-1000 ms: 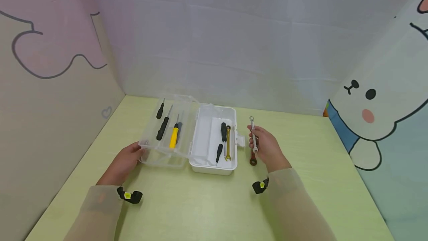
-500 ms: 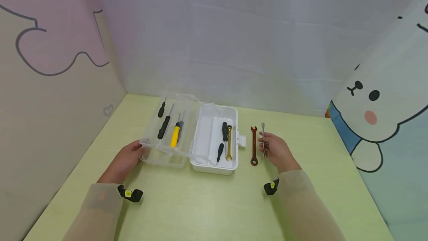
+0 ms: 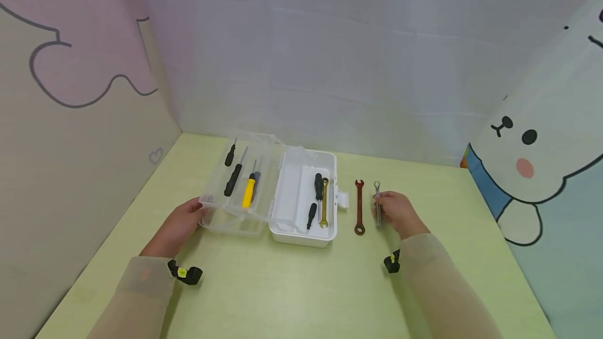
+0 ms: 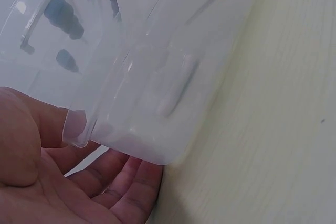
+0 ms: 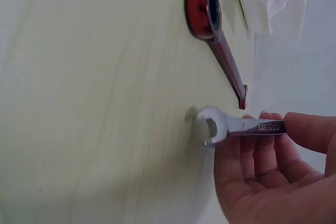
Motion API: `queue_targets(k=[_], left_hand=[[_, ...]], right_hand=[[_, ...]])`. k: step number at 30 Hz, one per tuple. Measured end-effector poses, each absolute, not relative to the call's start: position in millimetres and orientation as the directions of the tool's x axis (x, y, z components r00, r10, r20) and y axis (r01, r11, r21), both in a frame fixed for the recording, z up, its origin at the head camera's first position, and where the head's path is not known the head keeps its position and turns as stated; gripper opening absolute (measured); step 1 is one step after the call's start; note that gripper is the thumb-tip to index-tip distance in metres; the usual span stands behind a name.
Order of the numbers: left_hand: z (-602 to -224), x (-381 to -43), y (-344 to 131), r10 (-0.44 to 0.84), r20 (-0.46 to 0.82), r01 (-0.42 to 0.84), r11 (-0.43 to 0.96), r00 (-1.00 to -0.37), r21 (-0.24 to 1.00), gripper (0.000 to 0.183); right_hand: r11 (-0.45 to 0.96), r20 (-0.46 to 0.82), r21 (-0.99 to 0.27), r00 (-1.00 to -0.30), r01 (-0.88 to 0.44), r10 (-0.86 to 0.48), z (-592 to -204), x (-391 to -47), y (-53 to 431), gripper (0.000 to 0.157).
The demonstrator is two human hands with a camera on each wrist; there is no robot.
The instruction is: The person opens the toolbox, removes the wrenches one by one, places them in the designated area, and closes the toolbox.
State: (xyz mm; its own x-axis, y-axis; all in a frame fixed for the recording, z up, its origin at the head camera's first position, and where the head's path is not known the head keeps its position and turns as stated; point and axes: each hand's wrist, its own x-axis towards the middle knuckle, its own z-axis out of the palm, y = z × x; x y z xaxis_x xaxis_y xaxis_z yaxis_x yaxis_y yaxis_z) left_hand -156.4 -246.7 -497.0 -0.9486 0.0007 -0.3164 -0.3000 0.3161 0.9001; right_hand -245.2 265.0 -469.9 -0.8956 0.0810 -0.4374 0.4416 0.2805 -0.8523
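Note:
In the head view my left hand [image 3: 176, 226] grips the near left corner of the clear plastic lid [image 3: 235, 225] of an open white toolbox [image 3: 301, 240]. The left wrist view shows the thumb at the rim of the lid [image 4: 142, 150] and the fingers beneath it. To the right of the box, my right hand [image 3: 399, 214] pinches a silver wrench [image 3: 377, 188] between thumb and fingers. The open end of this wrench [image 5: 212, 127] is close over the table; contact cannot be told. Left of it, a red wrench [image 3: 360, 207] lies on the table.
Inside the box are a gold wrench [image 3: 324, 200] and two black-handled screwdrivers. The lid side carries a yellow screwdriver [image 3: 248, 192] and several dark ones. A latch flap [image 3: 343, 200] sticks out from the box's right side. A pale wall [image 3: 301, 67] rises behind the table.
My right hand has moved right and lowered the silver wrench toward the table, away from the red wrench. My left hand keeps its grip on the lid.

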Motion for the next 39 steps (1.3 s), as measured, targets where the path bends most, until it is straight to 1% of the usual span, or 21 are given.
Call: queue_targets(k=[2, 4, 9, 10, 17, 26, 30, 35, 39], left_hand=[[-497, -157, -246, 0.007, -0.313, -0.295, 0.319, -0.950, 0.901, 0.053], [-497, -157, -246, 0.009, -0.312, -0.293, 0.319, -0.950, 0.902, 0.053], [-496, -157, -246, 0.013, -0.317, -0.297, 0.322, -0.948, 0.899, 0.054], [-495, -156, -246, 0.012, -0.320, -0.299, 0.322, -0.947, 0.898, 0.055], [-495, -155, -245, 0.009, -0.328, -0.309, 0.311, -0.944, 0.899, 0.055], [-494, -156, -246, 0.006, -0.306, -0.287, 0.327, -0.952, 0.900, 0.053], [-494, -156, -246, 0.011, -0.308, -0.289, 0.317, -0.951, 0.903, 0.053], [-493, -156, -245, 0.014, -0.322, -0.302, 0.314, -0.947, 0.900, 0.055], [-492, -156, -245, 0.009, -0.327, -0.307, 0.323, -0.945, 0.895, 0.055]], right_hand=[[0.351, -0.427, -0.830, -0.899, 0.434, 0.101, -470, -246, 266, 0.032], [0.381, -0.422, -0.818, -0.899, 0.432, 0.112, -471, -247, 266, 0.029], [0.381, -0.421, -0.819, -0.901, 0.428, 0.105, -475, -250, 268, 0.025], [0.400, -0.422, -0.811, -0.900, 0.427, 0.106, -475, -251, 268, 0.024], [0.631, -0.425, -0.675, -0.901, 0.382, 0.091, -473, -253, 265, 0.018], [0.727, -0.434, -0.589, -0.897, 0.353, 0.084, -477, -262, 266, 0.019], [0.799, -0.416, -0.526, -0.908, 0.292, 0.058, -477, -263, 266, 0.017], [0.860, -0.392, -0.445, -0.918, 0.251, 0.065, -474, -264, 260, 0.014], [0.903, -0.359, -0.381, -0.932, 0.201, 0.056, -473, -263, 255, 0.017]])
